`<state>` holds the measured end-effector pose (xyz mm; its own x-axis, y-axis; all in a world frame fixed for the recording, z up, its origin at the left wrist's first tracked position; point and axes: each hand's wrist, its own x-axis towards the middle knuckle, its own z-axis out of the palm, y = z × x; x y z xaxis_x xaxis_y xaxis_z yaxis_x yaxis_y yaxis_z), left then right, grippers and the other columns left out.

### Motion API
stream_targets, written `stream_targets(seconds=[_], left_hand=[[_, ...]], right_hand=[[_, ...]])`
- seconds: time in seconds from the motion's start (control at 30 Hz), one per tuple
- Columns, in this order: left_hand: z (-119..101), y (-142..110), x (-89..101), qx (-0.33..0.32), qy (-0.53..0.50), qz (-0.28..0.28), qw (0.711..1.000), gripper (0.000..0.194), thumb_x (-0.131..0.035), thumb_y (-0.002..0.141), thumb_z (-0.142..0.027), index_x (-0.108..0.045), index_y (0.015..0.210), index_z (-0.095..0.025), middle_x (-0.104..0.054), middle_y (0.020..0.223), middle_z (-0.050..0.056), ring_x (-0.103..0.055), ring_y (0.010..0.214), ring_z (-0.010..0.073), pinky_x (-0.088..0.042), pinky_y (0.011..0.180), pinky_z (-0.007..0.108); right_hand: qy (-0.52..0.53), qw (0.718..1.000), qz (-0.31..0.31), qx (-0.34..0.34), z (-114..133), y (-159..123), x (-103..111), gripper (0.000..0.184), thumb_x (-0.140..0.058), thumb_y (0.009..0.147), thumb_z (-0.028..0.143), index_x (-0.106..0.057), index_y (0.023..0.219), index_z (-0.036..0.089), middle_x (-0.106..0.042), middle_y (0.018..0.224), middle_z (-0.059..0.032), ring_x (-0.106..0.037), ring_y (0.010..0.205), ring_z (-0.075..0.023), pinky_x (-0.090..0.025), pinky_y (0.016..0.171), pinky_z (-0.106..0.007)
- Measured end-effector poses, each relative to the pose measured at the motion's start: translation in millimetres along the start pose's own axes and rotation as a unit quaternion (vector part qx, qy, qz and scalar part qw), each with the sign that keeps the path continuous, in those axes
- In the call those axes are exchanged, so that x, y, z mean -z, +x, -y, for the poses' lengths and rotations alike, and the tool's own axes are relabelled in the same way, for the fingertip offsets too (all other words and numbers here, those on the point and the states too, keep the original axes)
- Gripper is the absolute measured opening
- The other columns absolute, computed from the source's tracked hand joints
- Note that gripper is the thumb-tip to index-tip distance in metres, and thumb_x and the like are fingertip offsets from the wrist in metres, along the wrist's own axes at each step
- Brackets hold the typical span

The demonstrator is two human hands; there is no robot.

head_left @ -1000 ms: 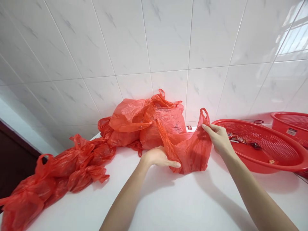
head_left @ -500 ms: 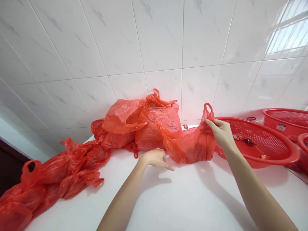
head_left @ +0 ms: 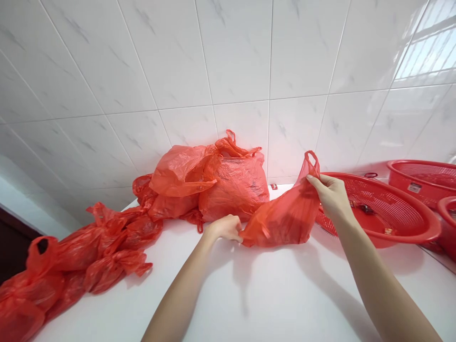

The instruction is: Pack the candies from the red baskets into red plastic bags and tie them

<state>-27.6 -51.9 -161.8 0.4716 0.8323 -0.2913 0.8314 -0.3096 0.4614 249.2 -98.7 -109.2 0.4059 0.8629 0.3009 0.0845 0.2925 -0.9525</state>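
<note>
A thin red plastic bag (head_left: pixel 283 221) stretches between my two hands just over the white table (head_left: pixel 249 294), with a dark shape showing through it. My right hand (head_left: pixel 331 194) pinches the bag near one loop handle, which sticks up above the thumb. At the bag's lower left end, my left hand (head_left: pixel 224 228) is closed, its fingertips pinching the plastic edge. Behind the left hand sits a fuller red plastic bag (head_left: pixel 233 185) against the tiled wall.
Several knotted red bags (head_left: pixel 107 247) line the table's left side. On the right stands a red perforated basket (head_left: pixel 402 209) with small wrapped items inside. Another red basket (head_left: pixel 420 178) is behind it. A small red packet (head_left: pixel 273 186) lies by the wall.
My left hand's fingers have closed on the bag's left end, which has come down from the fuller bag. My right hand keeps its pinch near the handle.
</note>
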Motion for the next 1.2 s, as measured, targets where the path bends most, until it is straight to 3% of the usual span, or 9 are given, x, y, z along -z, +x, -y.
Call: stream_targets(seconds=[0.07,0.17,0.33,0.57,0.67,0.83,0.97,1.07,1.2], left_hand=[[3.8,-7.5,10.8,0.019,0.019,0.035,0.999,0.015,-0.078,0.058,-0.029,-0.07,0.065,-0.018,-0.065,0.062,0.001,-0.064,0.065,0.0224,-0.042,0.056,0.027],[1.9,-22.9,26.4,0.024,0.028,0.033,0.999,0.058,-0.08,0.06,-0.049,-0.074,0.111,-0.021,-0.075,0.099,0.006,-0.069,0.092,0.0288,-0.05,0.068,0.029],[-22.2,-52.1,35.5,-0.068,0.001,-0.021,0.997,0.103,-0.083,0.064,-0.049,-0.038,0.155,-0.029,-0.046,0.154,0.011,-0.05,0.136,0.0358,-0.051,0.097,0.039],[-87.8,-56.0,-33.6,-0.376,0.076,-0.166,0.909,0.071,-0.077,0.081,-0.038,-0.051,0.145,-0.023,-0.056,0.142,0.014,-0.054,0.128,0.0304,-0.045,0.11,0.045],[-99.9,-39.7,-75.4,-0.405,0.171,-0.224,0.87,0.065,-0.069,0.086,-0.028,-0.046,0.146,-0.018,-0.051,0.147,0.019,-0.048,0.134,0.0336,-0.036,0.116,0.054],[-87.7,-8.0,-110.1,-0.357,0.205,-0.25,0.876,0.053,-0.048,0.09,-0.011,-0.048,0.144,-0.015,-0.065,0.125,0.017,-0.05,0.132,0.0328,-0.026,0.117,0.067],[-81.8,0.4,-103.6,-0.32,0.159,-0.246,0.901,0.035,-0.046,0.093,-0.013,-0.067,0.121,-0.018,-0.071,0.102,0.012,-0.062,0.113,0.0276,-0.021,0.119,0.065],[-85.1,-6.7,-80.7,-0.314,-0.002,-0.242,0.918,0.019,-0.055,0.092,-0.021,-0.072,0.098,-0.022,-0.073,0.096,0.006,-0.066,0.101,0.0233,-0.019,0.122,0.061],[-82.8,-22.0,-32.5,-0.276,-0.322,-0.279,0.862,0.017,-0.057,0.09,-0.032,-0.067,0.088,-0.019,-0.073,0.09,0.004,-0.068,0.09,0.021,-0.049,0.101,0.043]], right_hand=[[-0.004,1.0,0.008,0.004,-0.4,-0.4,-1.1,0.029,-0.076,0.073,0.045,-0.07,0.068,0.017,-0.066,0.063,-0.0024,-0.062,0.056,-0.0149,-0.05,0.049,-0.024],[-0.005,1.0,0.025,0.007,-3.2,0.0,-4.6,0.032,-0.077,0.072,0.047,-0.069,0.067,0.017,-0.066,0.063,-0.0027,-0.065,0.058,-0.0165,-0.053,0.052,-0.026],[-0.002,1.0,0.029,-0.004,-5.3,0.0,-8.9,0.029,-0.076,0.072,0.044,-0.068,0.066,0.017,-0.068,0.065,-0.0033,-0.068,0.061,-0.0172,-0.059,0.059,-0.029],[0.016,0.999,0.029,-0.01,-3.9,-1.3,-9.5,0.028,-0.079,0.071,0.043,-0.069,0.067,0.017,-0.07,0.066,-0.0039,-0.069,0.06,-0.0174,-0.062,0.063,-0.031],[0.016,0.999,0.03,-0.004,-4.8,-1.1,-9.2,0.028,-0.079,0.072,0.043,-0.069,0.067,0.018,-0.07,0.066,-0.0037,-0.069,0.06,-0.0175,-0.062,0.063,-0.031],[0.012,0.999,0.036,0.007,-6.6,0.6,-8.3,0.028,-0.077,0.073,0.045,-0.069,0.068,0.018,-0.068,0.064,-0.003,-0.068,0.06,-0.0178,-0.06,0.061,-0.03],[0.011,0.999,0.033,0.002,-6.7,1.3,-7.9,0.029,-0.077,0.072,0.044,-0.067,0.066,0.018,-0.066,0.061,-0.0017,-0.067,0.059,-0.0173,-0.06,0.062,-0.031],[0.014,0.999,0.028,-0.009,-3.4,-0.3,-7.5,0.027,-0.077,0.072,0.042,-0.068,0.065,0.018,-0.067,0.062,-0.0022,-0.067,0.058,-0.0168,-0.059,0.062,-0.03],[0.015,0.999,0.042,-0.015,2.6,-2.0,-5.5,0.026,-0.078,0.072,0.043,-0.074,0.071,0.017,-0.072,0.066,-0.0041,-0.069,0.062,-0.0184,-0.058,0.062,-0.03]])
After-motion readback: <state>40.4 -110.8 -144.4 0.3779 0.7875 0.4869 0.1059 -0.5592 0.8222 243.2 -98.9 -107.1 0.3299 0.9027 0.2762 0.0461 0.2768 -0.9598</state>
